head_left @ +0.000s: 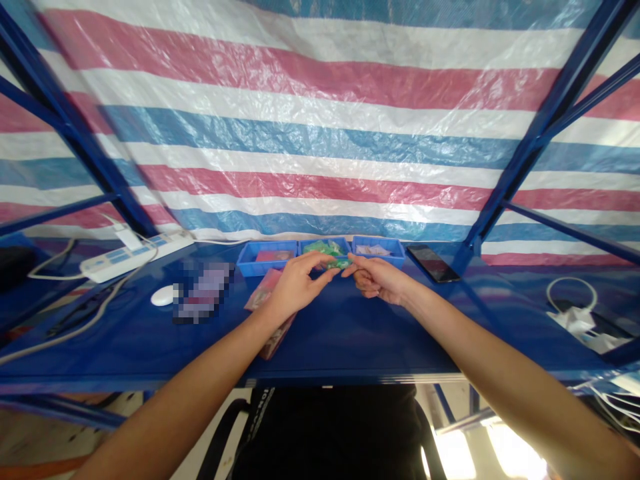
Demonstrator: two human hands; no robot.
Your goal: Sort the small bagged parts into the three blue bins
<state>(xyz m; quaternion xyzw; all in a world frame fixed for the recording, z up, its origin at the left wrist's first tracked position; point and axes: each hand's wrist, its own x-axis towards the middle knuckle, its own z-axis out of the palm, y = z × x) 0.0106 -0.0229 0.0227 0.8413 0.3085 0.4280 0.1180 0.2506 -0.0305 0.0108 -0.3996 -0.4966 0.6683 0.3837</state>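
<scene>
Both my arms reach forward over a blue table. My left hand and my right hand meet in front of the middle one of three small blue trays. Together they pinch a small green piece between their fingertips. The middle tray holds several green pieces. The left tray holds something pink, and the right tray holds pale pieces. A pink packet lies on the table under my left hand and wrist.
A dark phone lies right of the trays. A white power strip with cables sits at the left, a white mouse beside a blurred item. White cables and a charger lie at the right. Blue frame posts and a striped tarp stand behind.
</scene>
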